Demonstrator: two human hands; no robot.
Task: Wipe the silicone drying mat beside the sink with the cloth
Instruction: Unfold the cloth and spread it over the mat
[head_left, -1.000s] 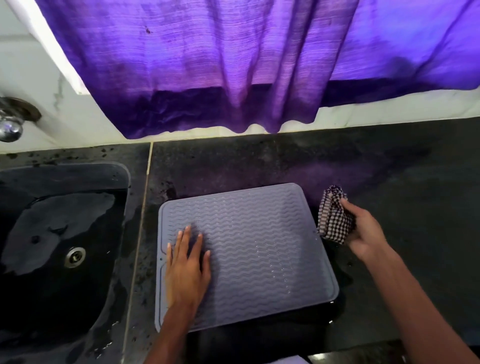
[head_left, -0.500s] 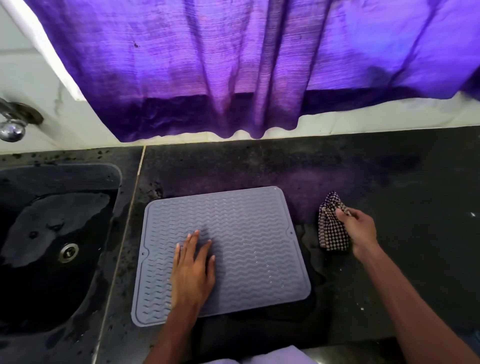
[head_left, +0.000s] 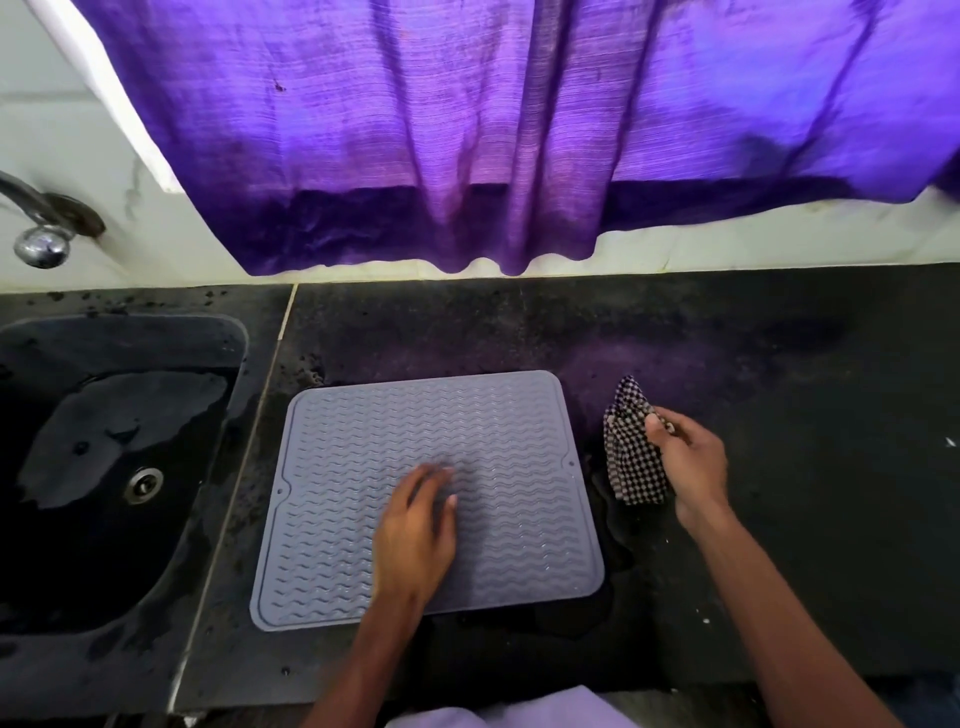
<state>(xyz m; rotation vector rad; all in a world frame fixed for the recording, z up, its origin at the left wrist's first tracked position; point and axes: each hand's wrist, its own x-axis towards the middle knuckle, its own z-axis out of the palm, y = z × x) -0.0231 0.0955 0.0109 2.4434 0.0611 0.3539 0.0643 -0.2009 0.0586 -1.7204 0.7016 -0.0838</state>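
Beside the sink (head_left: 228, 343), on the dark desk (head_left: 805, 415), the silicone drying mat (head_left: 426, 431) is steadied under the relaxed left hand (head_left: 415, 535), while the checked cloth (head_left: 631, 462) is gripped in the right hand (head_left: 693, 467) just off its right edge, so wiping is judged not yet begun.

1. You have 1 view, the wide-angle camera worn on your head.
2. It looks forward and steeply down over the counter (head_left: 779, 415), facing the wall and the curtain (head_left: 467, 130).
3. It sits close: both forearms enter from the bottom edge, your left hand (head_left: 415, 530) on the mat (head_left: 363, 441) near centre, your right hand (head_left: 691, 467) holding the cloth (head_left: 631, 457) to the right.
4. The sink (head_left: 156, 338) fills the left edge.
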